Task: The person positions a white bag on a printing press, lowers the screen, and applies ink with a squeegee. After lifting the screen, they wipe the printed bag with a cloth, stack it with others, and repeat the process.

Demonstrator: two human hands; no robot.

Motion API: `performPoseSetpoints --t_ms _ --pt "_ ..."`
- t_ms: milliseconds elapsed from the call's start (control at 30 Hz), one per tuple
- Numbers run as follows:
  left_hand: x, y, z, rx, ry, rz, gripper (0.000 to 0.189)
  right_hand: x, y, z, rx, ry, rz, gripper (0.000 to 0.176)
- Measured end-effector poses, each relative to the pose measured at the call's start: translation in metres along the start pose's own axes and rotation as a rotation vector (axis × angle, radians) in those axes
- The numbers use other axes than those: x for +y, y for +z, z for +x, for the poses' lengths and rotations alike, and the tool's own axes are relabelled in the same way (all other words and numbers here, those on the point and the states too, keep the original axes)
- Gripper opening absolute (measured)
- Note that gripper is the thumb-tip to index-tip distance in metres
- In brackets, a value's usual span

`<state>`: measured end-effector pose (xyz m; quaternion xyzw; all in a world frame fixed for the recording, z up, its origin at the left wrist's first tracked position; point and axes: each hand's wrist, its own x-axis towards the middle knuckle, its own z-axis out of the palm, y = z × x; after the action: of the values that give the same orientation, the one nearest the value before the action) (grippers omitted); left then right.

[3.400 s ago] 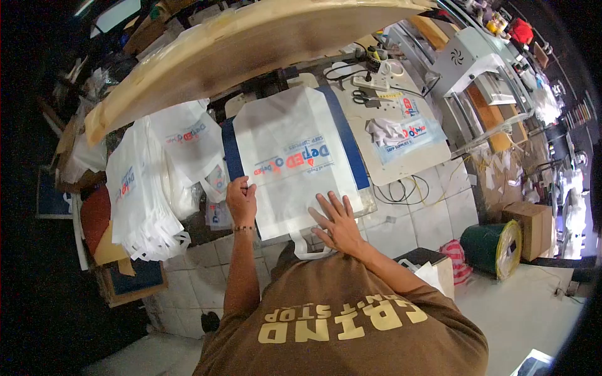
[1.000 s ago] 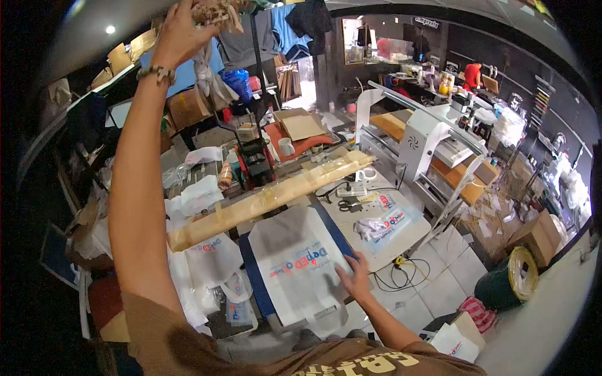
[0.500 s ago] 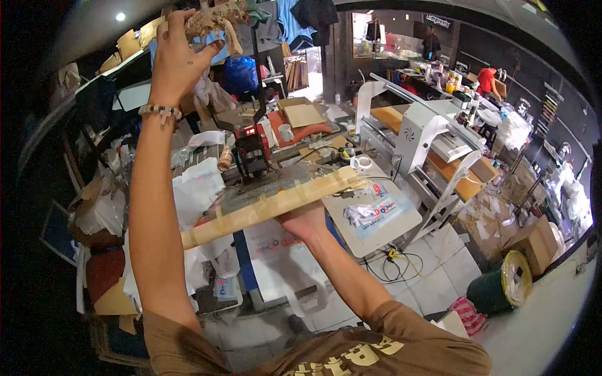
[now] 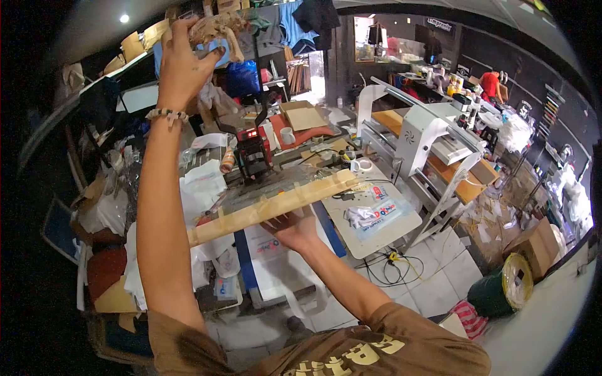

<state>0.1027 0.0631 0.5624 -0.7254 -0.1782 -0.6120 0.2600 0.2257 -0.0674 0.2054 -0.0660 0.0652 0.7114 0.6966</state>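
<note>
My left hand (image 4: 185, 69) is raised high at the upper left, its fingers closed round a crumpled brown wrapped thing (image 4: 219, 28) whose kind I cannot tell. Across the middle slants a long bar wrapped in tan tape (image 4: 276, 205). Just below its lower edge is my right hand (image 4: 293, 230), palm up with fingers apart, holding nothing. Under that hand a white bag with red and blue print (image 4: 282, 266) lies on a blue-edged board (image 4: 246, 263), its handles hanging over the near side.
Right of the bar, a pale board (image 4: 401, 227) carries printed plastic packets. Beyond stands a white-framed machine (image 4: 417, 131); behind the bar is a black machine with a red display (image 4: 252, 147). Cables (image 4: 392, 266) lie on the tiled floor. A person in red (image 4: 490, 84) is far back.
My right hand has drawn back toward me, so fingers that were behind the taped bar now show. My left hand stays raised, and the bar has shifted slightly in view.
</note>
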Motion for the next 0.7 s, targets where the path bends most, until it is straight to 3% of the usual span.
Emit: performPoseSetpoints --t_ms 133,267,333,400,467,533,600,633,700 --pt "-0.005 -0.001 0.003 -0.021 0.019 -0.006 0.068 -0.004 0.010 0.003 -0.192 0.056 0.044 0.061" --pt "-0.005 0.000 0.003 -0.041 -0.007 0.016 0.069 -0.013 -0.007 0.010 -0.203 0.079 0.049 0.061" --pt "-0.004 -0.001 0.003 -0.052 -0.019 0.007 0.069 -0.014 -0.027 0.008 0.153 -0.043 0.041 0.061" --pt "-0.003 -0.003 0.003 -0.040 -0.010 0.016 0.067 -0.017 -0.052 -0.024 0.161 -0.170 -0.014 0.079" --pt "0.019 -0.017 0.003 -0.089 -0.099 -0.041 0.064 -0.025 -0.100 -0.040 0.241 -0.301 -0.194 0.061" --pt "0.045 -0.034 -0.013 -0.138 -0.192 -0.089 0.062 -0.040 -0.161 -0.068 0.121 -0.389 -0.325 0.041" --pt "0.071 -0.058 -0.043 -0.102 -0.175 -0.171 0.056 -0.033 -0.116 -0.122 0.298 -0.932 -0.807 0.040" --pt "0.085 -0.075 -0.067 -0.141 -0.175 -0.212 0.053 -0.044 -0.100 -0.148 0.155 -1.022 -1.008 0.037" --pt "0.126 -0.118 -0.128 -0.203 -0.201 -0.389 0.036 -0.052 -0.045 -0.179 -0.029 -0.938 -0.923 0.033"
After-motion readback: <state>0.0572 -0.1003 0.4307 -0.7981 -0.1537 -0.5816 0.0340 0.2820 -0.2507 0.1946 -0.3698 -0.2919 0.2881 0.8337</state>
